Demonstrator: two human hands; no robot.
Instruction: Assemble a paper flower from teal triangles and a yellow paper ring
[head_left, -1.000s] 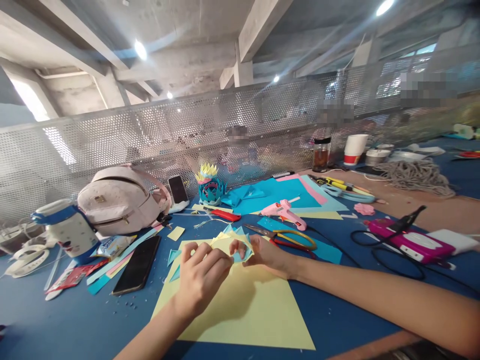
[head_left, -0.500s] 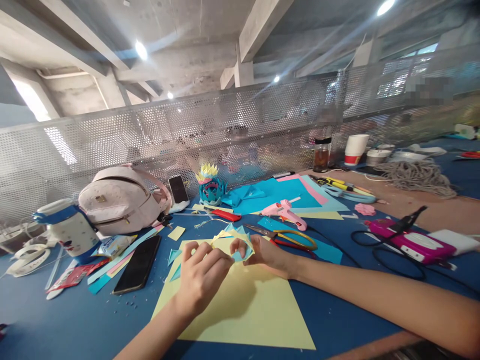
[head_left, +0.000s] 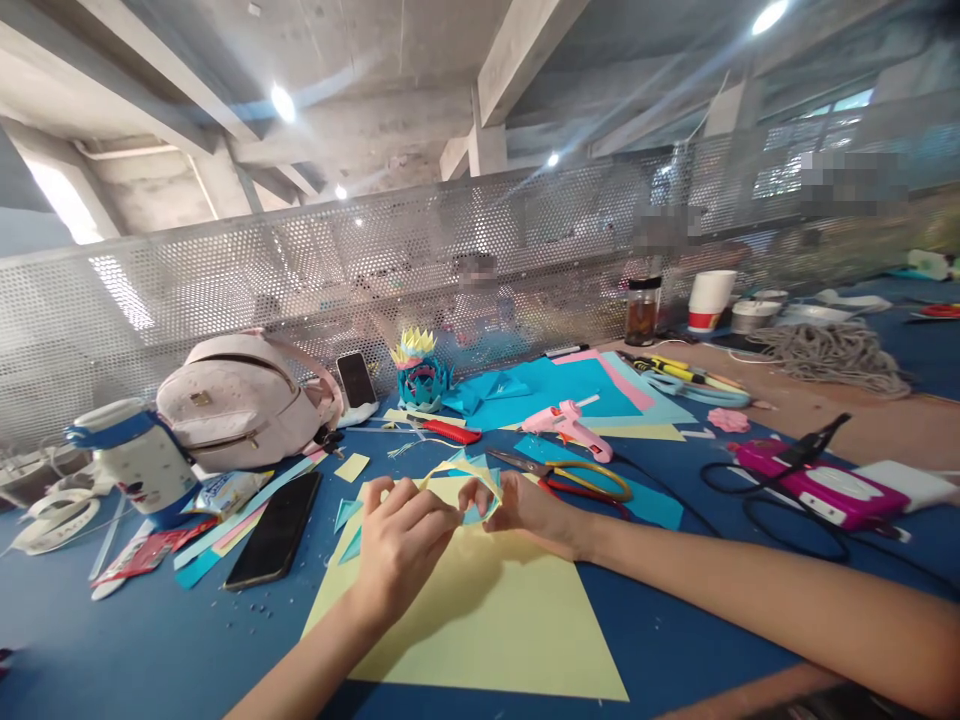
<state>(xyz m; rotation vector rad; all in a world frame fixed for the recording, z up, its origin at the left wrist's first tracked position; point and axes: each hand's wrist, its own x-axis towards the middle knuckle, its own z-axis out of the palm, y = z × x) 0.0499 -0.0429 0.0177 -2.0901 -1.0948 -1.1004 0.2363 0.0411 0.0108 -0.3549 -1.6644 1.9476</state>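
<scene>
Between my hands is a ring of folded yellow and light-blue paper (head_left: 469,465), held just over a yellow sheet (head_left: 495,635). My left hand (head_left: 407,545) is closed on the ring's left side, its fingertips partly hidden. From the right, my right hand (head_left: 529,512) pinches the ring, thumb and fingers curled round its edge. Small light-blue folded pieces (head_left: 350,530) lie at the sheet's left edge. Behind my right hand rest scissors (head_left: 592,478) with yellow and red handles. A finished-looking blue, pink and yellow paper piece (head_left: 421,375) stands farther back.
A pink glue gun (head_left: 568,425) and a red cutter (head_left: 452,431) lie beyond my hands. To the left are a black phone (head_left: 276,530), a patterned flask (head_left: 139,460) and a pink backpack (head_left: 240,400). A magenta device (head_left: 821,482) with black cable sits right.
Both hands keep hold of the paper ring, with only a slight shift of the fingers. The ring has turned or tilted a little.
</scene>
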